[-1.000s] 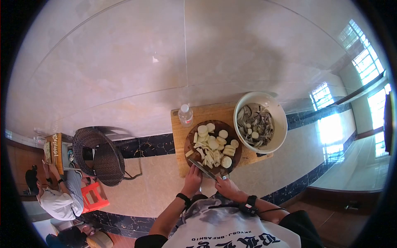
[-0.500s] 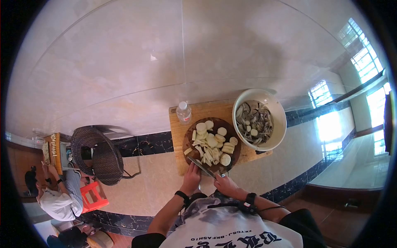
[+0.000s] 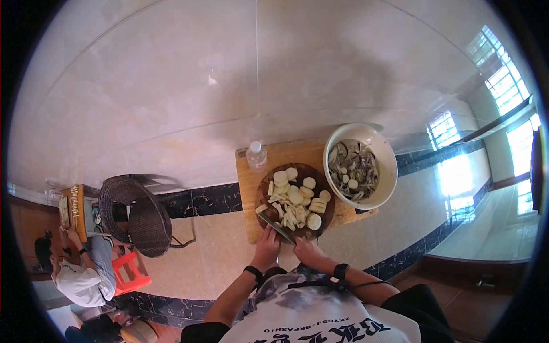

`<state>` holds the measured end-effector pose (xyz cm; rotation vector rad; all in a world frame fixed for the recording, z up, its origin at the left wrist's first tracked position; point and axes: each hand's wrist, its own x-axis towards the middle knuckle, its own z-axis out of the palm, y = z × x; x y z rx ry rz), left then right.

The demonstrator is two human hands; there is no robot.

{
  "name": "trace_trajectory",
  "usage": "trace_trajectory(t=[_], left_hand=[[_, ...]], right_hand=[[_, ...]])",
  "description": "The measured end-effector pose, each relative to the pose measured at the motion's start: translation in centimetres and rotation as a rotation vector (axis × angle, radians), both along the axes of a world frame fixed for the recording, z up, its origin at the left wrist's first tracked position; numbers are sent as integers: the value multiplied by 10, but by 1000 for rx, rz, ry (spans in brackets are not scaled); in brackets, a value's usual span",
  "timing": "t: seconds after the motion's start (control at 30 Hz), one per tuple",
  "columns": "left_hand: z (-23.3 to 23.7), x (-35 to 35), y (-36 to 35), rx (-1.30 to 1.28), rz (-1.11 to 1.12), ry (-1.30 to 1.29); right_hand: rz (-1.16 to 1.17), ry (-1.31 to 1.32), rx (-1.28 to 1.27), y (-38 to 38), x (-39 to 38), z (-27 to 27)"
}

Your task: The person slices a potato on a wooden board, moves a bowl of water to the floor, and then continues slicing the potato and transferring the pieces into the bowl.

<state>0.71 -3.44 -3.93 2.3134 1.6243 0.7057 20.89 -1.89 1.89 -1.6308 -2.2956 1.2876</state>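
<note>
Over board [image 3: 262,196], knife [image 3: 277,228] slanting, tip pointing forward and left; right hand [image 3: 309,252] clenching it, left hand [image 3: 266,248] lying close, grip unclear.

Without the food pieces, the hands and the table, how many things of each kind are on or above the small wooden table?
Knife: 1
Round cutting board: 1
Bottle: 1
Large bowl: 1
Total: 4

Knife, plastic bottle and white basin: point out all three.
Knife [image 3: 277,228]: head view, middle of the blade.
Plastic bottle [image 3: 258,160]: head view, its clear body.
White basin [image 3: 387,166]: head view, inner wall, toward the picture's right.
</note>
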Motion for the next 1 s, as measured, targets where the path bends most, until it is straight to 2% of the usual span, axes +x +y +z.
trace_trajectory(t=[0.03, 0.1, 0.17, 0.27, 0.37, 0.47, 0.67, 1.0], left_hand=[[2, -1, 1, -4, -1, -1], [5, -1, 1, -15, -3, -7], [-2, 0, 1, 11, -17, 35], [-1, -3, -1, 16, -30, 71], [3, -3, -3, -15, -28, 72], [2, -6, -4, -37, -31, 51], [1, -4, -3, -37, -24, -40], [-2, -7, -2, -15, -50, 17]], right_hand=[[32, -3, 18, 0, -2, 19], [156, 18, 129, -3, 6, 13], [341, 63, 319, -12, 28, -30], [7, 81, 64, -8, 15, 23], [80, 124, 99, -9, 16, 24], [49, 104, 99, -18, 19, -15], [-47, 100, 8, -14, 10, 23], [-35, 32, -55, -13, 8, 23]])
